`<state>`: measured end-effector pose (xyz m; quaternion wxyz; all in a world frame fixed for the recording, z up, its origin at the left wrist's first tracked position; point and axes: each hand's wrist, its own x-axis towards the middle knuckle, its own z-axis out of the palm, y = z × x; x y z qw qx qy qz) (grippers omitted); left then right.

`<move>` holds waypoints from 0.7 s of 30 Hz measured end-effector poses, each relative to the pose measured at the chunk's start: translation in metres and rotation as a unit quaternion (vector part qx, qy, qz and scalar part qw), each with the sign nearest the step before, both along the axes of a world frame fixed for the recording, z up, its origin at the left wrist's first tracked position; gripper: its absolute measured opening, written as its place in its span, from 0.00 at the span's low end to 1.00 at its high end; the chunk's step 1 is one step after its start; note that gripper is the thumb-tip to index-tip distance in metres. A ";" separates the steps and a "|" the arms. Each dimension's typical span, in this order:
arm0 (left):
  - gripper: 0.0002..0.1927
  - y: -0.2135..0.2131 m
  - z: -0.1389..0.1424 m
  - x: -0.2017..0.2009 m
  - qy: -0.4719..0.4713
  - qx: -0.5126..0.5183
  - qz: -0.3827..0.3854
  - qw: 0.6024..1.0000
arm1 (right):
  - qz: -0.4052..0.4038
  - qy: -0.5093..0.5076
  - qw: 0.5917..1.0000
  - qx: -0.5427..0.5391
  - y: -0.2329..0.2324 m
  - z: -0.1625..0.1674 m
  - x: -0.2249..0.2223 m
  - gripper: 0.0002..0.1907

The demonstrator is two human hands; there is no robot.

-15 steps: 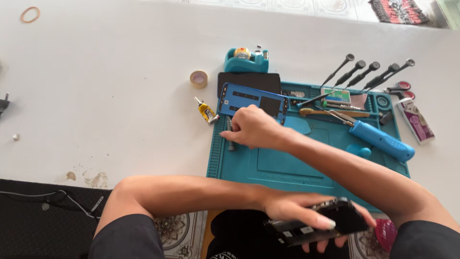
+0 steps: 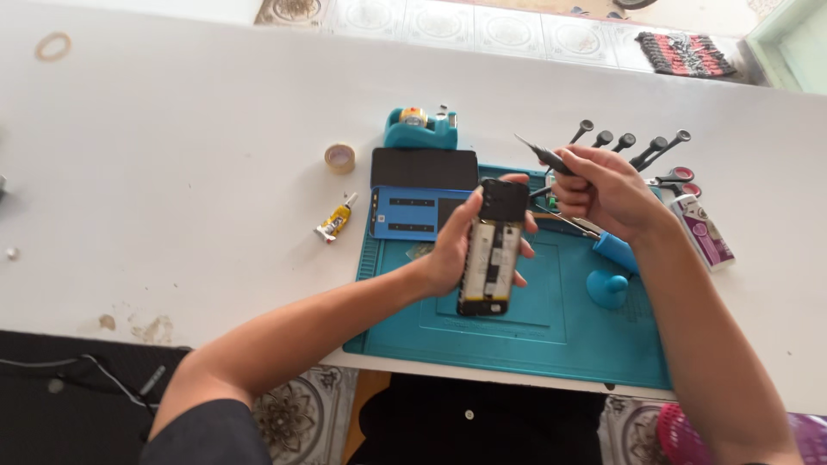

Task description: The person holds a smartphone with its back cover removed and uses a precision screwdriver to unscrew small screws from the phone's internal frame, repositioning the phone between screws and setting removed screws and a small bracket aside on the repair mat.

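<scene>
Left hand [image 2: 448,250] grips opened phone [image 2: 491,258] mid-frame, back cover [image 2: 413,213] already off; right hand [image 2: 607,194] holds tweezers [image 2: 543,155], insides untouched.

A small phone-repair workplace set up in a home is shown. A white desk [image 2: 172,155] is covered in part by a teal silicone repair mat [image 2: 551,336], beyond which a row of black-handled screwdrivers [image 2: 633,146] is laid out. A teal tape dispenser [image 2: 419,127], a small yellow glue tube [image 2: 334,220] and a detached blue phone back panel [image 2: 412,213] are placed nearby. Patterned floor tiles [image 2: 297,409] are seen below the desk edge.
</scene>
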<state>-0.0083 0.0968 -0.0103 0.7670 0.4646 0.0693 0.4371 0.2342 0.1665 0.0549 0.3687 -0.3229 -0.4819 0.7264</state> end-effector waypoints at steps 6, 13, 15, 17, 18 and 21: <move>0.35 0.010 -0.002 -0.020 0.001 0.012 0.031 0.999 | -0.094 -0.199 0.965 0.143 -0.014 -0.004 -0.002 0.12; 0.38 0.027 -0.009 -0.027 0.019 -0.002 0.009 1.000 | -0.101 -0.315 0.873 0.358 -0.054 -0.017 -0.011 0.11; 0.41 0.027 -0.010 -0.027 0.030 -0.010 -0.004 0.999 | -0.089 -0.319 0.873 0.358 -0.055 -0.016 -0.011 0.10; 0.43 0.025 -0.009 -0.028 0.023 -0.004 -0.013 1.000 | -0.079 -0.327 0.863 0.377 -0.055 -0.013 -0.008 0.10; 0.44 0.027 -0.008 -0.029 0.018 0.003 -0.017 1.000 | -0.073 -0.332 0.853 0.395 -0.054 -0.010 -0.007 0.10; 0.44 0.027 -0.007 -0.031 0.025 0.044 -0.007 0.999 | -0.077 -0.365 0.854 0.363 -0.056 -0.005 -0.004 0.10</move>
